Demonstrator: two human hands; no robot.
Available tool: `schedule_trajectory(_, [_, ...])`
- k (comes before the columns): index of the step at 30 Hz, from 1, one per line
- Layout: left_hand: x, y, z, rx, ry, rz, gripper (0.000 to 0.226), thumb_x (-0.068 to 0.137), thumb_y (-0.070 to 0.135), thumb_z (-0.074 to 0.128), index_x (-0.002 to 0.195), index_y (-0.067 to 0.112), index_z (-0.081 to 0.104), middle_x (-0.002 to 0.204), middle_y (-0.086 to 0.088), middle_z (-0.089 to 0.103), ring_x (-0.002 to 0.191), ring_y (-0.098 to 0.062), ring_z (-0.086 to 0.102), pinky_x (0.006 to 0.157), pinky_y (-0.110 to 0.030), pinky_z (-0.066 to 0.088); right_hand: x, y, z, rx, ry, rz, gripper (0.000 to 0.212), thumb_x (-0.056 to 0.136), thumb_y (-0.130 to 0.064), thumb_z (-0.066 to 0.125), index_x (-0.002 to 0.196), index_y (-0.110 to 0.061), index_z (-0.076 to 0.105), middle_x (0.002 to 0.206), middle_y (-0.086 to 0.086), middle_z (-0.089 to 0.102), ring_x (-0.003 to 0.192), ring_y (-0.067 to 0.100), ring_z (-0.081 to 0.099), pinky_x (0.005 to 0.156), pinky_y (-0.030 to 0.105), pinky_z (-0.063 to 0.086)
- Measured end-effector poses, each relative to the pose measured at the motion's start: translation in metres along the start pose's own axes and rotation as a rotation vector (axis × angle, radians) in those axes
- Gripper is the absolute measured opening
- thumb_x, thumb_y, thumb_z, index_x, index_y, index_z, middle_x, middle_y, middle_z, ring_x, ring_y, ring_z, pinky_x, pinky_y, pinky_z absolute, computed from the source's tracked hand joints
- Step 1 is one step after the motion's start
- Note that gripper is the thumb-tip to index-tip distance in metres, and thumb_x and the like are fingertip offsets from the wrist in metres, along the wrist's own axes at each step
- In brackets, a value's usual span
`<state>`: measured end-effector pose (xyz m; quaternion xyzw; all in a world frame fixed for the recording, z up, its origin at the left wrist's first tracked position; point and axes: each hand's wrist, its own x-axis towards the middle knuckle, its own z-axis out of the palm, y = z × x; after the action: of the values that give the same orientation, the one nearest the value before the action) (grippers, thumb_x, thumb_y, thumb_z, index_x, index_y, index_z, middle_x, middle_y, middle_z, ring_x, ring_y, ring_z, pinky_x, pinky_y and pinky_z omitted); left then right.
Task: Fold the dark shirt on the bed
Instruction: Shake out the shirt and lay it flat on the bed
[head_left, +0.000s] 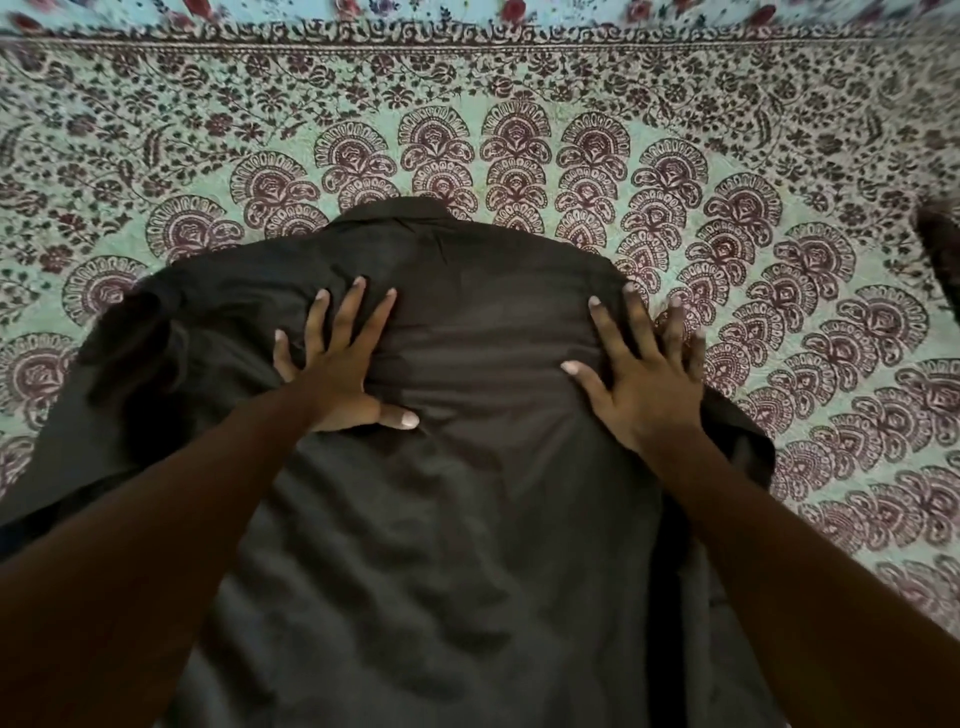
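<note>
Both your hands lie flat with fingers spread wide, gripping nothing. Your left hand (340, 366) presses on the dark shirt (467, 493) near its left shoulder; your right hand (641, 376) rests on the shirt's right shoulder edge. The shirt lies spread back-up on the bed's patterned bedspread (467, 104), collar (395, 215) pointing away from you.
</note>
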<state>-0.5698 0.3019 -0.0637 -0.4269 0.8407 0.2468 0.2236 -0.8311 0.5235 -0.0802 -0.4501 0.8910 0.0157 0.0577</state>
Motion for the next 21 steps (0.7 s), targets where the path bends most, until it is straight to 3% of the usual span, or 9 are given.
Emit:
schedule_trajectory(3, [-0.004,0.001,0.000,-0.015,0.027,0.000,0.144,0.052,0.084,0.080,0.147,0.066,-0.027,0.158,0.027,-0.045,0.155,-0.021,-0.034,0.120,-0.071,-0.007,-0.017,-0.044,-0.007,0.017,0.092,-0.057,0.079,0.102,-0.065,0.034,0.163,-0.016,0.027,0.174,0.016,0.005,0.160,0.039,0.004,0.126,0.061,0.012])
schedule_trajectory(5, [-0.019,-0.005,0.012,0.003,0.187,0.058,0.127,0.064,0.092,0.065,0.155,0.060,-0.019,0.167,0.017,-0.035,0.160,-0.023,-0.019,0.123,-0.068,0.004,-0.044,-0.074,-0.003,0.073,0.064,-0.298,0.075,0.104,-0.060,0.035,0.163,-0.016,0.027,0.174,0.012,0.005,0.161,0.033,0.005,0.126,0.058,0.020])
schedule_trajectory(7, [-0.045,-0.022,0.039,0.043,0.393,0.110,0.100,0.082,0.090,0.040,0.162,0.051,-0.004,0.175,0.009,-0.016,0.162,-0.028,0.002,0.123,-0.063,0.018,-0.074,-0.081,0.010,0.071,-0.019,-0.427,0.075,0.102,-0.067,0.030,0.165,-0.028,0.022,0.175,0.002,0.004,0.161,0.027,0.006,0.124,0.056,0.024])
schedule_trajectory(10, [-0.096,-0.077,0.083,0.051,0.532,0.008,0.083,0.094,0.077,0.028,0.166,0.042,0.007,0.177,0.005,0.002,0.162,-0.029,0.013,0.123,-0.058,0.024,-0.090,-0.047,0.025,0.032,-0.015,-0.248,0.077,0.097,-0.078,0.025,0.164,-0.042,0.015,0.175,-0.005,0.002,0.161,0.025,0.007,0.126,0.055,0.018])
schedule_trajectory(13, [-0.126,-0.141,0.092,0.066,0.563,-0.072,0.083,0.097,0.072,0.024,0.168,0.029,0.014,0.176,0.002,0.010,0.161,-0.029,0.017,0.120,-0.059,0.031,-0.087,-0.021,0.025,0.048,0.015,-0.032,0.080,0.097,-0.077,0.024,0.165,-0.035,0.017,0.175,0.002,0.008,0.160,0.030,0.012,0.126,0.056,0.018])
schedule_trajectory(16, [-0.134,-0.149,0.081,0.105,0.551,-0.064,0.085,0.098,0.069,0.025,0.168,0.022,0.013,0.176,0.000,0.013,0.161,-0.027,0.017,0.118,-0.061,0.030,-0.082,-0.051,0.016,0.079,0.039,0.097,0.083,0.100,-0.070,0.020,0.165,-0.018,0.022,0.174,0.015,0.006,0.160,0.038,0.003,0.127,0.060,0.011])
schedule_trajectory(18, [-0.134,-0.126,0.080,0.084,0.571,-0.031,0.084,0.099,0.068,0.028,0.168,0.022,0.012,0.176,0.001,0.011,0.162,-0.025,0.013,0.121,-0.060,0.025,-0.084,-0.095,0.013,0.085,0.086,0.019,0.080,0.102,-0.063,0.025,0.163,-0.011,0.027,0.173,0.017,0.005,0.160,0.039,0.002,0.127,0.059,0.012])
schedule_trajectory(21, [-0.138,-0.107,0.103,0.152,0.558,0.030,0.081,0.099,0.070,0.027,0.168,0.031,0.009,0.177,0.007,0.006,0.163,-0.020,0.010,0.125,-0.059,0.012,-0.107,-0.165,0.020,0.151,0.013,-0.316,0.073,0.101,-0.063,0.032,0.165,-0.027,0.023,0.175,0.006,-0.002,0.161,0.035,-0.002,0.126,0.060,0.015])
